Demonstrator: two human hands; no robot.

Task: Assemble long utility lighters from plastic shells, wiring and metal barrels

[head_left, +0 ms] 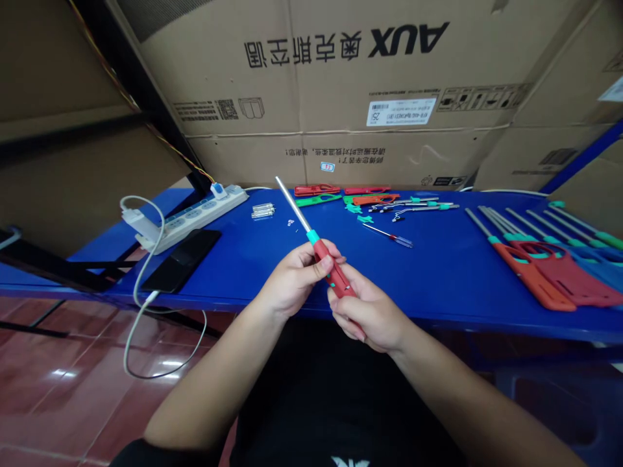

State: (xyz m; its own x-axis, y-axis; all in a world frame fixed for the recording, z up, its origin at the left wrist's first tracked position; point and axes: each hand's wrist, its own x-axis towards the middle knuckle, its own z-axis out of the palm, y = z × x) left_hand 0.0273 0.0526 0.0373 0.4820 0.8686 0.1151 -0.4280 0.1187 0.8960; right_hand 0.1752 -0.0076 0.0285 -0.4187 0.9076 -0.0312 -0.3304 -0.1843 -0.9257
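A long-nozzle utility lighter [325, 258], red body with teal collar, is held in the air above the blue tabletop [438, 272], its steel nozzle [292, 204] angled up and away from the person. Left hand [292, 280]: closed around the body just below the collar. Right hand [367, 314]: closed around the lower body, touching the left hand. Beyond both hands: loose red and green plastic shell halves [316, 190]. Right of the right hand: orange-red lighters [535, 275] lying in a row. Left of the left hand: a black smartphone [182, 259] and white power strip [204, 217].
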